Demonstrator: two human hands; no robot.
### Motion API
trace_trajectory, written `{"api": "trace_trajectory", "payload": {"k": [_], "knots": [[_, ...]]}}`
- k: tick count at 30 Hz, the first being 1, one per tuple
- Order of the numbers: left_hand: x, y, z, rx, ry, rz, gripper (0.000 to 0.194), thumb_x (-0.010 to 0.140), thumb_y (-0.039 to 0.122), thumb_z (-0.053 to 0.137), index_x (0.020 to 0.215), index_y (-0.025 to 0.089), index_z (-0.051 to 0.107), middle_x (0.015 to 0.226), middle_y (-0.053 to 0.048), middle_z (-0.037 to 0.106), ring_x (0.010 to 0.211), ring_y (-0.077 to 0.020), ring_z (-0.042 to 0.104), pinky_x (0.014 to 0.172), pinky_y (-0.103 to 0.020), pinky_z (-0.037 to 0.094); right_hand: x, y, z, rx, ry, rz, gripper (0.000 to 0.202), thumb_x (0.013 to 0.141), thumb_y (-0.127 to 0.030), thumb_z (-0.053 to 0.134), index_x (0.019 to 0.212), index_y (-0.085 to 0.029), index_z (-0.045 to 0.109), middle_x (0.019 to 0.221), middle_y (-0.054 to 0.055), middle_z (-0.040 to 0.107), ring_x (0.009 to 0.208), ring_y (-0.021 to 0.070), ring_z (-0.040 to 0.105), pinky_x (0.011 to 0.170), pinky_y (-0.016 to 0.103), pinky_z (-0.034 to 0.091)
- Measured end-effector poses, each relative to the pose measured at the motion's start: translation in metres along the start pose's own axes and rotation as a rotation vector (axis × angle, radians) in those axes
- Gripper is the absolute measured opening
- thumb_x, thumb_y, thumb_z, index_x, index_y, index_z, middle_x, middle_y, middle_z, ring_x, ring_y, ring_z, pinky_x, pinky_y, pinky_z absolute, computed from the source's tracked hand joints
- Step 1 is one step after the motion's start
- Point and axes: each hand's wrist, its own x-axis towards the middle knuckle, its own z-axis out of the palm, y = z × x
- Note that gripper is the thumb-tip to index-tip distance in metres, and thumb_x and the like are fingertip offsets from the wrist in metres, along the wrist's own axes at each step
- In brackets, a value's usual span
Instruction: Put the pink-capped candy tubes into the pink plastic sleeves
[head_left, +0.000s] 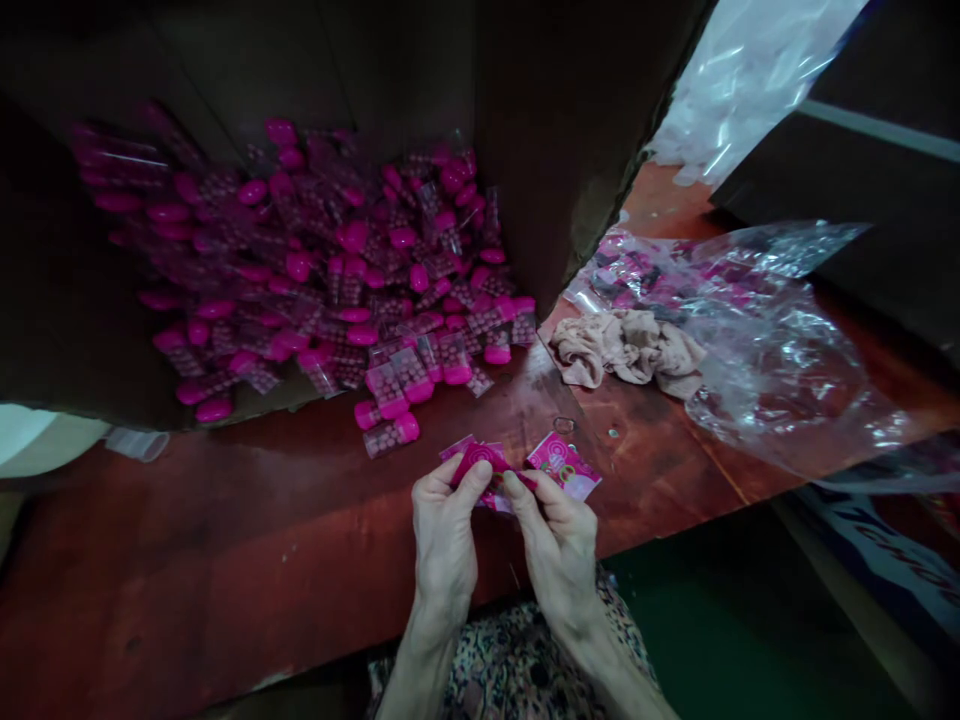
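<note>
My left hand (pixel 448 525) pinches a pink printed label (pixel 480 458) between thumb and fingers, just over the front of the red table. My right hand (pixel 559 545) is closed at the label's right edge, its thumb and forefinger tips pressed together there; the exact grip is partly hidden. More labels (pixel 564 466) with pink swirls lie on the table beside and beneath my fingers. Just beyond them lie small clear bottles (pixel 391 437) with pink caps and round pellets inside, spilling from a large pile (pixel 352 285).
A tall cardboard box (pixel 555 130) on its side surrounds the pile. To the right are a crumpled beige cloth (pixel 634 347) and a clear plastic bag (pixel 780 350) with pink pieces. A white bag (pixel 750 80) stands behind. The wooden table (pixel 225 560) ends near my lap.
</note>
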Motion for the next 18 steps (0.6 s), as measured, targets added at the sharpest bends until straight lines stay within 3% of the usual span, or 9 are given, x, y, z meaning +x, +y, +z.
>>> {"api": "trace_trajectory", "payload": {"k": [6,13,16,18], "knots": [[0.003,-0.007,-0.004,-0.069,0.031,-0.015,0.012,0.060,0.021,0.073,0.070,0.014,0.071,0.061,-0.001,0.066,0.055,-0.0101,0.054,0.058,-0.022,0.042,0.000,0.003,0.005,-0.083,0.006,-0.052,0.028,0.085,-0.034,0.050,0.063,-0.017,0.052,0.052,-0.005,0.045,0.048,0.0079,0.042,0.046,0.019,0.034],[0.009,-0.011,-0.007,-0.096,0.093,-0.022,0.010,0.062,0.023,0.072,0.063,0.013,0.068,0.054,0.001,0.062,0.050,-0.0087,0.051,0.054,-0.021,0.041,0.003,0.002,0.014,-0.126,-0.025,-0.013,0.043,0.089,-0.039,0.039,0.053,-0.017,0.046,0.046,-0.004,0.042,0.043,0.0082,0.040,0.042,0.020,0.031],[0.010,-0.006,-0.011,-0.102,0.041,-0.019,0.011,0.062,0.022,0.071,0.070,0.013,0.070,0.064,-0.002,0.067,0.060,-0.0108,0.057,0.062,-0.022,0.044,0.012,-0.002,0.010,-0.034,-0.083,0.064,0.025,0.081,-0.039,0.053,0.075,-0.016,0.060,0.060,-0.002,0.057,0.049,0.0099,0.048,0.043,0.019,0.038],[0.011,-0.003,-0.014,-0.097,0.003,-0.035,0.013,0.064,0.022,0.070,0.073,0.013,0.071,0.068,-0.003,0.069,0.061,-0.0113,0.058,0.063,-0.023,0.045,0.017,-0.003,0.008,0.011,-0.113,0.094,0.024,0.076,-0.037,0.060,0.090,-0.017,0.062,0.072,0.001,0.064,0.055,0.0118,0.054,0.047,0.021,0.043]]}}
